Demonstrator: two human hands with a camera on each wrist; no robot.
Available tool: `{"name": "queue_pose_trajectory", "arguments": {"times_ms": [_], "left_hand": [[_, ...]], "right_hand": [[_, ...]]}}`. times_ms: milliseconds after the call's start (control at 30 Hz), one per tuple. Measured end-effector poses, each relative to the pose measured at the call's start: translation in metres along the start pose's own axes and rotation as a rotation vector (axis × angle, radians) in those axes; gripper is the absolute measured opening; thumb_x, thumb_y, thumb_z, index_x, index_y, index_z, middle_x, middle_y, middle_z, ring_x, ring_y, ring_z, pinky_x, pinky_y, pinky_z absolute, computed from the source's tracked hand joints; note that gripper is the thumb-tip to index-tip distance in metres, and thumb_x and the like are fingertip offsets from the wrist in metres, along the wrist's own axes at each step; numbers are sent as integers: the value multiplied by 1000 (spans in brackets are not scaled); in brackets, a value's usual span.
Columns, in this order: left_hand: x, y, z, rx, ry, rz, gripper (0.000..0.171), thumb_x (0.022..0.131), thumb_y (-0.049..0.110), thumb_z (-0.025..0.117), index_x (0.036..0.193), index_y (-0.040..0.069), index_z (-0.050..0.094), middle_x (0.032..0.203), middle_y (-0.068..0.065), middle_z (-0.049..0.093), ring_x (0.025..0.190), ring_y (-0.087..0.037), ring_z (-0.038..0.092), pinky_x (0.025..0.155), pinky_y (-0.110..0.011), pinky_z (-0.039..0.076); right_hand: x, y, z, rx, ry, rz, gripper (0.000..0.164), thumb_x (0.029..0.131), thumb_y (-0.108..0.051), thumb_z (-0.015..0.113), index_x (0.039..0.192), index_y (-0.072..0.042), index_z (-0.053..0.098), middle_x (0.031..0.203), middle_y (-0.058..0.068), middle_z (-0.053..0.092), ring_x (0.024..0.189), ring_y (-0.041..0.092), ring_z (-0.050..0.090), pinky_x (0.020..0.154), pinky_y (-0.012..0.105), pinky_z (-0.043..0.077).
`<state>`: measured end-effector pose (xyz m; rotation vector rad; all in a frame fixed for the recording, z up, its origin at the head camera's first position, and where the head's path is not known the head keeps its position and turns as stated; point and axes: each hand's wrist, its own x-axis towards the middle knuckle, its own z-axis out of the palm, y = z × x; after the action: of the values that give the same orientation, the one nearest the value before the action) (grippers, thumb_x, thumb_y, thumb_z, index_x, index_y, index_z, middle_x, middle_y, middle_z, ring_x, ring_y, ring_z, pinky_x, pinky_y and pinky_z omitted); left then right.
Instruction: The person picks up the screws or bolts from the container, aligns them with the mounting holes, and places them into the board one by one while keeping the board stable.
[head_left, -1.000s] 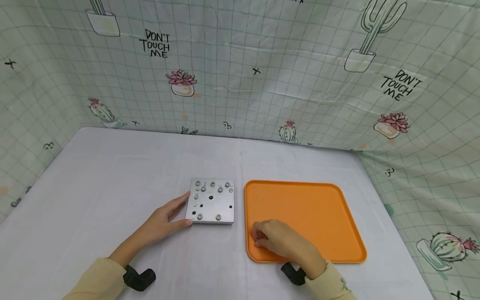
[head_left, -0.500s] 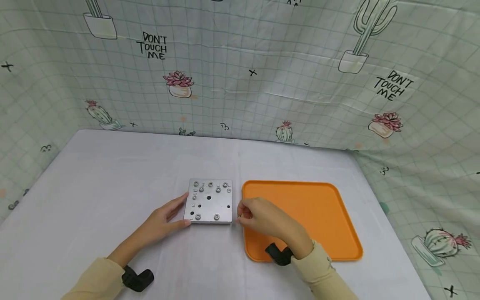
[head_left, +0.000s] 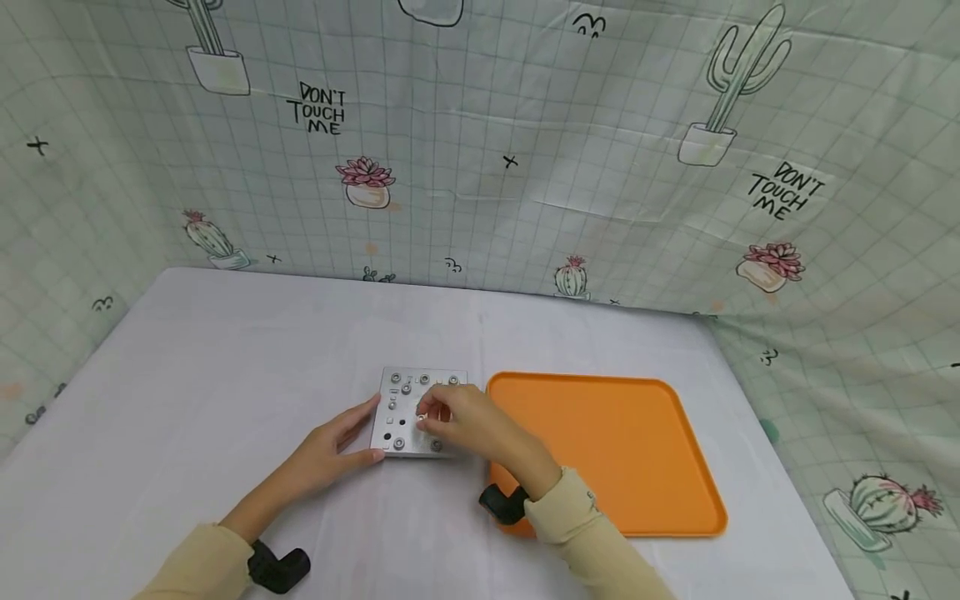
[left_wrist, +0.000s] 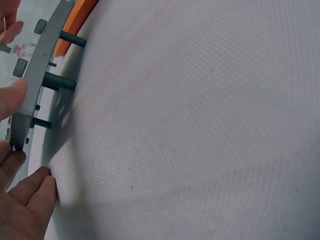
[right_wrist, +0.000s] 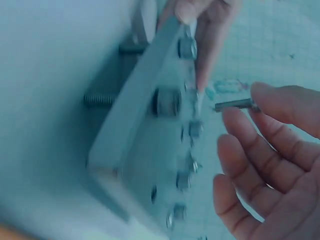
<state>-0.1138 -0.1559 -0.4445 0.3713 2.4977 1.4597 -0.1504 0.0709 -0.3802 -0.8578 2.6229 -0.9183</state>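
Note:
A square silver metal plate [head_left: 409,407] sits on the white table, with several socket-head screws [right_wrist: 167,102] standing in it and some holes open. Threaded shanks [left_wrist: 59,81] stick out below its underside in the left wrist view. My left hand [head_left: 322,457] holds the plate at its left side, thumb by the near corner and fingers farther back. Over the middle of the plate, my right hand [head_left: 476,425] pinches a small screw [right_wrist: 232,105] between thumb and index finger. In the right wrist view the screw's shank points at the plate, apart from it.
An orange tray [head_left: 600,450] lies to the right of the plate, partly behind the right forearm. Patterned cloth [head_left: 480,208] hangs behind the table and along its sides. A black wrist camera [head_left: 277,567] is on the left wrist, another [head_left: 504,504] on the right.
My right hand has moved from the tray's near left corner leftward to above the plate, carrying the screw. The left hand has stayed at the plate's left side.

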Motion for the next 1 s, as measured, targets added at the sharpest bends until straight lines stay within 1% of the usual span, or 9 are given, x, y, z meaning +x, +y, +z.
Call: {"name": "queue_pose_trajectory", "arguments": {"times_ms": [100,200,400,533,867,1000], "left_hand": [[-1,0,0,6,1,24,77,83,28,70,145,7,32,149,-20,29,136,-36,30,110,-43,31],[-1,1,0,9,-2,44,75,83,29,70,145,6,32,149,-21,30,136,-35,31,109,-43,32],[-2,6,-2,1,-12,73,73,85,27,68,145,4,32,148,-22,32,135,-36,33,107,-44,35],[-3,7,-3,5,-18,75,73,85,26,68,144,3,31,148,-22,31,135,-36,33,107,-45,35],[-3,3,-5,17,-20,67,74,85,26,68,145,4,31,148,-22,31,135,-36,33,107,-45,35],[-2,3,-6,11,-23,62,75,85,26,68,145,3,30,148,-22,30,135,-36,32,107,-44,35]], "right_hand": [[9,-4,10,8,2,-14,9,87,-18,66,91,-10,66,74,-5,56,68,5,48,58,12,42],[17,-7,18,17,-2,-28,8,87,-17,66,91,-10,68,76,-5,57,70,6,48,58,11,41],[25,-10,29,-9,0,-71,8,87,-17,65,91,-11,69,80,-4,61,71,4,49,60,9,42],[25,-11,31,-4,-5,-71,8,88,-17,65,90,-10,69,81,-3,61,70,3,48,60,8,42],[28,-10,33,12,-14,-86,8,87,-16,65,91,-10,70,81,-3,63,70,1,47,60,8,42],[29,-11,33,3,-22,-84,9,87,-17,65,91,-10,70,81,-3,64,70,1,47,59,8,41]]}}
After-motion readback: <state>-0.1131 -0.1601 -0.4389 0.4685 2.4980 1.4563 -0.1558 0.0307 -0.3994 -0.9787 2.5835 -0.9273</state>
